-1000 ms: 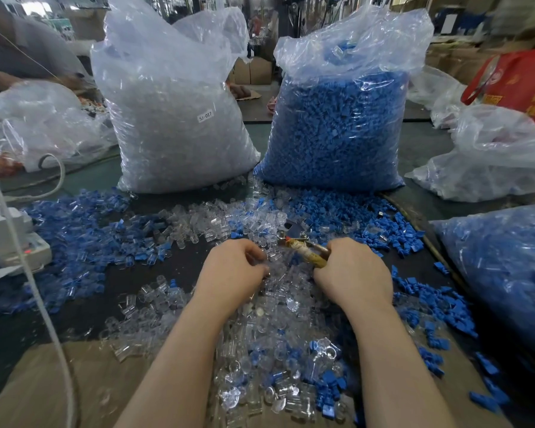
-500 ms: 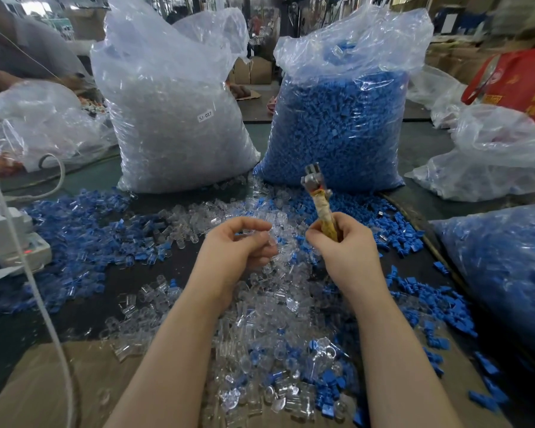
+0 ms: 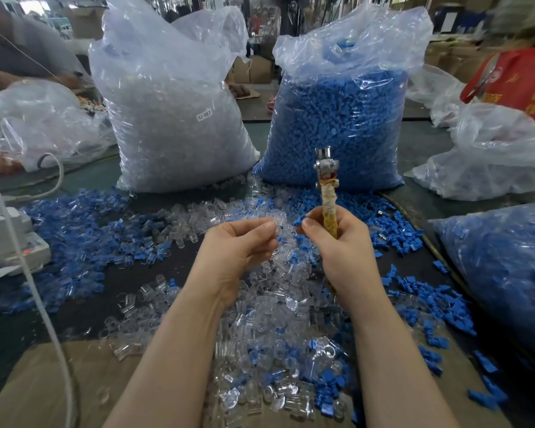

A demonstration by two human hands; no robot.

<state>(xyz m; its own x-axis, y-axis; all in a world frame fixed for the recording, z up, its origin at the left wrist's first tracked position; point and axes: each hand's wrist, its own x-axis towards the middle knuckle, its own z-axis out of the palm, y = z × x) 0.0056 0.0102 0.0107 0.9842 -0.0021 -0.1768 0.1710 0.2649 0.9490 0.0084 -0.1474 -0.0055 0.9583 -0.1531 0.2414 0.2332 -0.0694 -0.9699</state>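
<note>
My right hand (image 3: 340,242) grips a pair of pliers (image 3: 327,186) by its tape-wrapped handle, metal jaws pointing up, and pinches a small blue plastic piece (image 3: 299,220) between thumb and forefinger. My left hand (image 3: 238,251) pinches a small clear plastic piece (image 3: 278,218) at its fingertips, just left of the blue piece. Both hands hover above a heap of loose clear pieces (image 3: 269,329) mixed with blue pieces (image 3: 331,381) on the dark table (image 3: 84,307).
A big bag of clear parts (image 3: 173,118) and a big bag of blue parts (image 3: 340,118) stand behind. Another blue-filled bag (image 3: 507,273) lies at right. A white power strip (image 3: 10,239) and cable (image 3: 37,291) are at left. Cardboard (image 3: 37,387) covers the near edge.
My right hand lifted off the pile and turned the pliers upright. My left hand rose too, and its clear piece has come close to the blue piece at my right fingertips.
</note>
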